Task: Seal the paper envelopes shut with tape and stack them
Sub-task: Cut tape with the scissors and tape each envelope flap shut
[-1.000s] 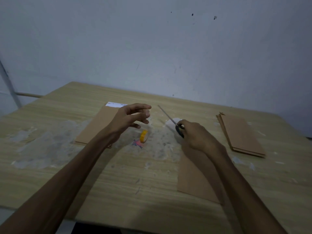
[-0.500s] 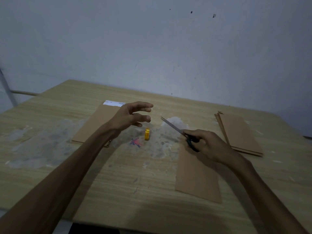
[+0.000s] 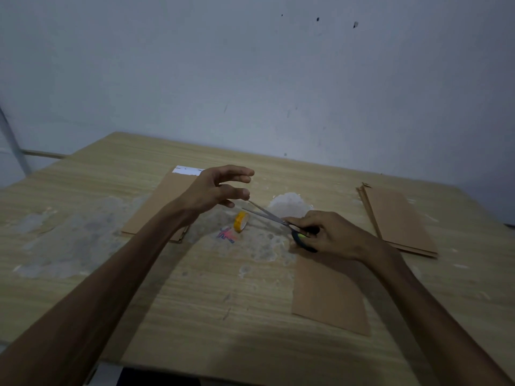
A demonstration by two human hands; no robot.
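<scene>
**Cutting tape for the next envelope**

Right hand (image 3: 331,235) curled round the dark handles of a pair of scissors (image 3: 281,222), blades parted and pointing far-left toward the other hand. Left hand (image 3: 216,190) raised above the table (image 3: 83,274), fingers spread and loosely bent, thumb and fingertips held apart as if stretching a strip; any clear tape between them too faint to make out, so a pinch cannot be confirmed.

Just below the blades, a small yellow tape roll (image 3: 241,221) tipped on its edge, with a pink and blue scrap (image 3: 227,235) beside it on the near side. Under the right forearm, a single brown paper envelope (image 3: 328,299) lying flat, near-right. Behind the left hand, another brown envelope (image 3: 156,210) with a white strip at its far end. Far right, well apart, a stack of envelopes (image 3: 398,218).

Step in hand, judged from the pose: snipping a length of tape. Next move likely calls for closing the blades close to the left fingertips, setting the scissors aside, then pressing the strip over the flap of the near-right envelope without letting it fold onto itself.
</scene>
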